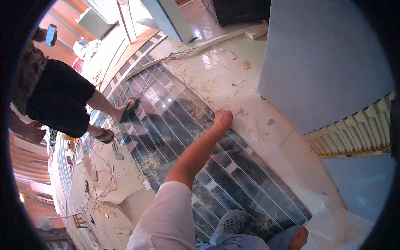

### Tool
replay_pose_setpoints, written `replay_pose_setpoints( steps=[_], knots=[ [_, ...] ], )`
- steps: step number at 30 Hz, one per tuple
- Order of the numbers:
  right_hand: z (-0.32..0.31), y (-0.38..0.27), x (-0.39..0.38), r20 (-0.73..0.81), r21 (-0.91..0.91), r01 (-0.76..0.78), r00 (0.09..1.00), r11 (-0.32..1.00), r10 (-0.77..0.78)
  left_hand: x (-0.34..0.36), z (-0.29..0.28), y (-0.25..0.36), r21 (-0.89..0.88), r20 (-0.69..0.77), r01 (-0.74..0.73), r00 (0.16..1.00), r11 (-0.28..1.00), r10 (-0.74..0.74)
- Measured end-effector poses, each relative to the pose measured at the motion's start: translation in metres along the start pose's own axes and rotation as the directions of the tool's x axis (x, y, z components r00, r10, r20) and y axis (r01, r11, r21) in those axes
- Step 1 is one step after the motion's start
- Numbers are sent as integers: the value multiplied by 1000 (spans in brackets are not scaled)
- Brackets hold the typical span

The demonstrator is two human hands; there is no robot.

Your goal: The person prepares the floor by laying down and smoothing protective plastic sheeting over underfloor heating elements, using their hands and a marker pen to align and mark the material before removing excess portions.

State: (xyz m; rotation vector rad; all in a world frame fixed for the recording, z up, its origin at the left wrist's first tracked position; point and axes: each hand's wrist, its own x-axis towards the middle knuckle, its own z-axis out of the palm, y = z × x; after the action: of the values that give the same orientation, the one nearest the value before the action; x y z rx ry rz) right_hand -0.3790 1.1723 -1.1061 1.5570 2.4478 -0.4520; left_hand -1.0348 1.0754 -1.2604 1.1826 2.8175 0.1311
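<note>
My left hand [223, 120] reaches forward, its fingers closed at the long thin edge between the dark striped floor and a pale sheet. What lies in its fingers, if anything, is too small to make out. Only part of my right hand [299, 238] shows, low at the right by my knee, near the near end of that same edge; its fingers are mostly hidden. The pale sheet [287, 143] lies to the right of my left hand, with scraps and sawdust on its far part. Dark glossy floor [216, 183] with light lines lies left of it, dusted with sawdust.
Another person in black shorts [62, 93] stands at the far left, holding a phone [51, 35]. Cables [146, 83] cross the floor by their feet. A large grey panel [316, 62] and a ribbed cream piece [354, 129] stand at the right. My clog [232, 221] is below.
</note>
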Motion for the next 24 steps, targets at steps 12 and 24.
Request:
replay_pose_setpoints(
  steps=[12,24],
  knots=[
    [31,22,7,-243,171,76,969,982,-33,-5,-2,8,119,-54,8,999,993,-1],
    [52,49,11,-251,72,41,968,997,-22,13,4,-17,128,151,-180,975,975,160]
  ],
)
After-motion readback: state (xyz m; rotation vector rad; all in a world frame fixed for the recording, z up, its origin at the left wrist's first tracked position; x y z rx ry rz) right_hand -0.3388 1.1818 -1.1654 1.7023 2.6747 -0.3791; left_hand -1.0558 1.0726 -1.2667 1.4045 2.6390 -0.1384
